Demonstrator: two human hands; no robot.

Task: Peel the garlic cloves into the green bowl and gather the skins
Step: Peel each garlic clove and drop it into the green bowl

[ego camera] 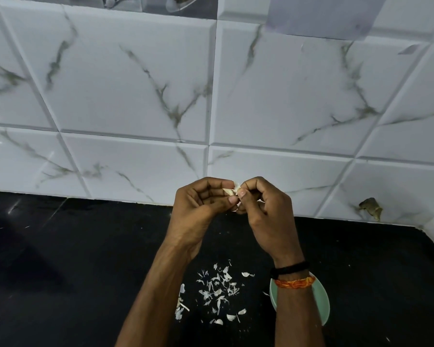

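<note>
Where the marbled white wall tiles (135,96) fill the upper half of my view, they meet the black counter (60,271) along a pale seam, and one tile at the far right carries a brownish chipped patch (370,207) just above that seam. Both of my forearms rise from the bottom edge and come together in the middle, held up above the counter in front of the tiles. My left hand (198,209) has its fingers curled inward, thumb and forefinger pinching a garlic clove (229,192) with loose papery skin on it. My right hand (266,214) is curled too, its thumb and fingertips gripping the same clove from the other side, so the two hands touch at the clove. The green bowl (323,304) sits on the counter low on the right, mostly hidden under my right forearm; I cannot tell what lies in it. On my right wrist I see a black band (290,267) and, just below it, an orange thread (295,283). Garlic skins (218,291) lie scattered on the counter between my forearms, just left of the bowl, in thin white flakes.
</note>
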